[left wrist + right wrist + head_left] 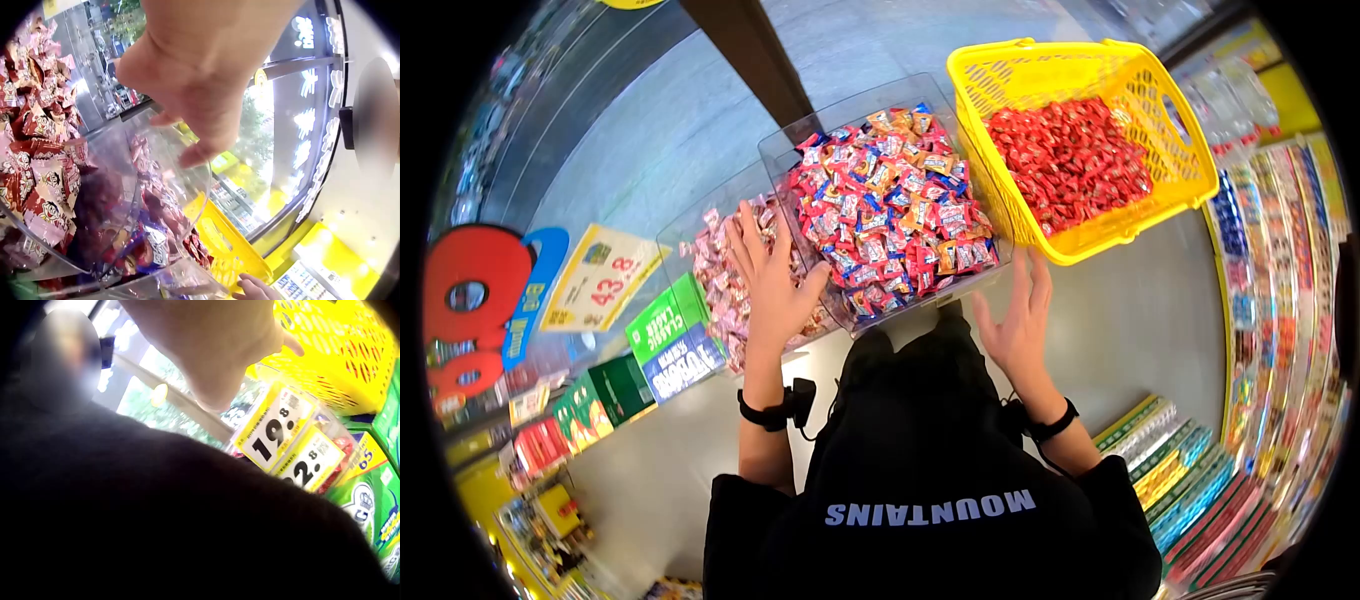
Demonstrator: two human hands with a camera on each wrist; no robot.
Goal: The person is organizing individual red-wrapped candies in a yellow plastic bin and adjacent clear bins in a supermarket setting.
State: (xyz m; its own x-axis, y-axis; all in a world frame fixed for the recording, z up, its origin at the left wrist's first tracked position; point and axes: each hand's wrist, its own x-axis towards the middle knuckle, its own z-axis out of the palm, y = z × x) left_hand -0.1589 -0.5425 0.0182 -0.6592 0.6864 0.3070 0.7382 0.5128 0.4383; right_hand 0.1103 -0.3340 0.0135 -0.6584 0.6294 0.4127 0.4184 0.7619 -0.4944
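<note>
In the head view a clear plastic bin [766,165] is heaped with wrapped candies [890,205] in red, blue and orange. My left hand [772,275] is spread flat over its left side, fingers extended, overlapping the pink-wrapped candies [735,300] beside it. The left wrist view has that hand [194,94] above the bins with nothing in its grasp. My right hand [1018,315] has straight fingers pointing up at the near corner of a yellow basket [1090,240], its thumb apart. Red-wrapped candies [1065,160] fill the basket's bottom.
Left of the bins stand a green and blue beer carton [670,340] and a yellow price sign [600,278]. A dark window post [750,60] rises behind. Stocked shelves [1280,280] run along the right, with stacked packages [1170,480] lower down. Price tags [275,428] face the right wrist camera.
</note>
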